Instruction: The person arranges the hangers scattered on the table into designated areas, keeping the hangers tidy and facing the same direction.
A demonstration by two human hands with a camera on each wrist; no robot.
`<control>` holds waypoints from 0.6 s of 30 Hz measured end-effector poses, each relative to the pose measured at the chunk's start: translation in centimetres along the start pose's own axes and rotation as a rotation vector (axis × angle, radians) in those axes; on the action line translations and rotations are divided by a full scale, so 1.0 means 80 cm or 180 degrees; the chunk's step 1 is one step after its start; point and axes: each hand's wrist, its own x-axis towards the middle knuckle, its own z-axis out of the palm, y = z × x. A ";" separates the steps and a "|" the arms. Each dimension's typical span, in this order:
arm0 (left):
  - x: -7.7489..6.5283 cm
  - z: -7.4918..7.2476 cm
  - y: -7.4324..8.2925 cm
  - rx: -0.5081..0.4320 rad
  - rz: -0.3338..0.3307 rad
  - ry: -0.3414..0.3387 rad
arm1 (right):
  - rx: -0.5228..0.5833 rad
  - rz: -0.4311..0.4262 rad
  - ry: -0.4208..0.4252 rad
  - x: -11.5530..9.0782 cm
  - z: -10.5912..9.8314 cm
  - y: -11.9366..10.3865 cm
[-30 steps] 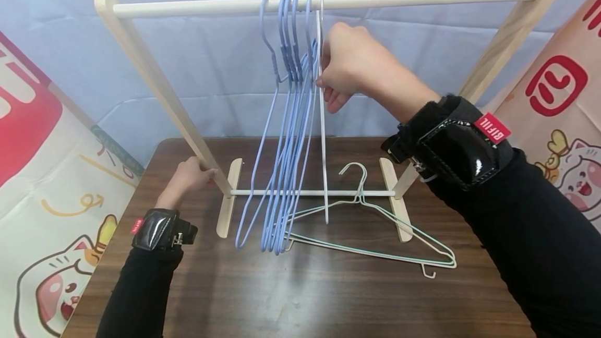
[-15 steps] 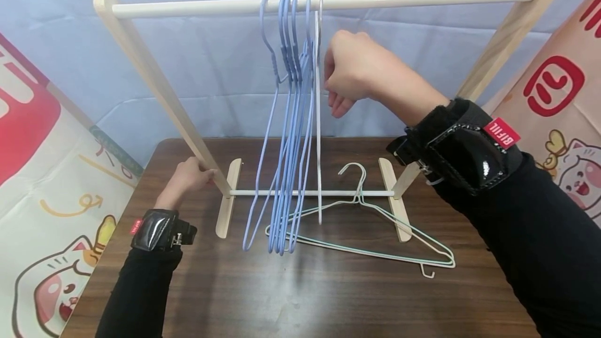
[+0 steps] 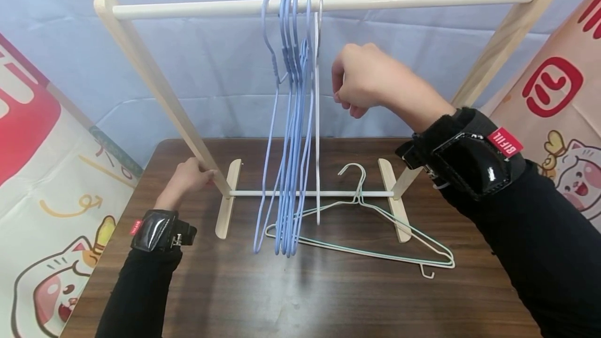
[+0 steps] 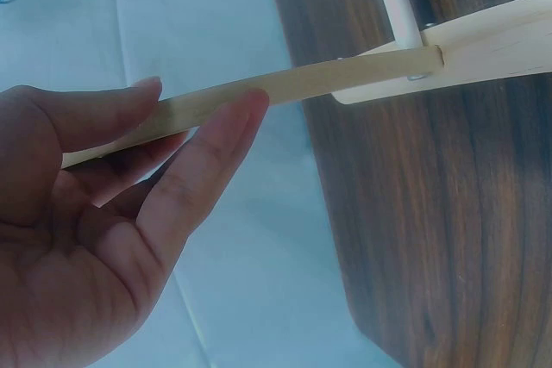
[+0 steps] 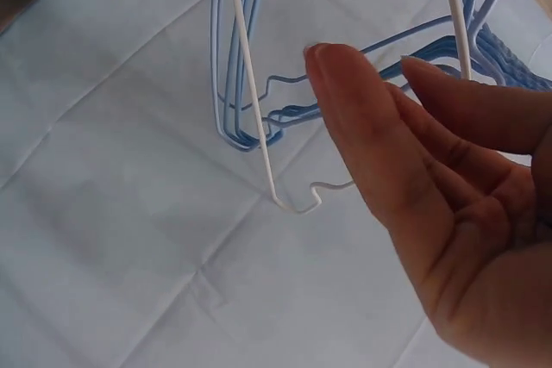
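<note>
My left hand (image 3: 185, 179) grips the left wooden post (image 3: 161, 87) of a clothes rack low down; in the left wrist view the thumb lies along one side of the post (image 4: 302, 84) and the fingers along the other. My right hand (image 3: 363, 77) is in the air right of the hung hangers, holding nothing. Its thumb and forefinger stand apart in the right wrist view. Nearest to it is a white wire hanger (image 3: 317, 145), hooked on the rack's white top bar (image 3: 422, 0). Several blue hangers (image 3: 288, 171) hang bunched just left of the white one.
On the brown wooden table (image 3: 235, 296), a cream hanger (image 3: 359, 198) lies with a mint-green one, partly overlapping. A white lower bar (image 3: 345, 193) joins the rack's two feet. Light blue cloth (image 3: 211, 67) hangs behind, with printed cartoon sheets at both sides.
My right hand has let go of the white hanger and moved right and slightly down. The blue hangers' lower ends have swung right; the white hanger's has swung slightly left. My left hand stays put.
</note>
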 end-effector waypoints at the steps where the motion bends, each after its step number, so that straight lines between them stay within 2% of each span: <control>1: 0.000 0.000 0.000 0.0002 0.0004 0.0002 | 0.0048 -0.0003 -0.0031 0.001 0.001 0.001; 12: 0.000 -0.001 0.000 -0.0015 0.0016 0.0010 | 0.0666 -0.0281 -0.0333 0.000 0.003 0.000; 18: -0.001 -0.001 0.001 -0.0036 0.0009 0.0004 | 0.0905 -0.0336 -0.0370 0.000 0.004 -0.004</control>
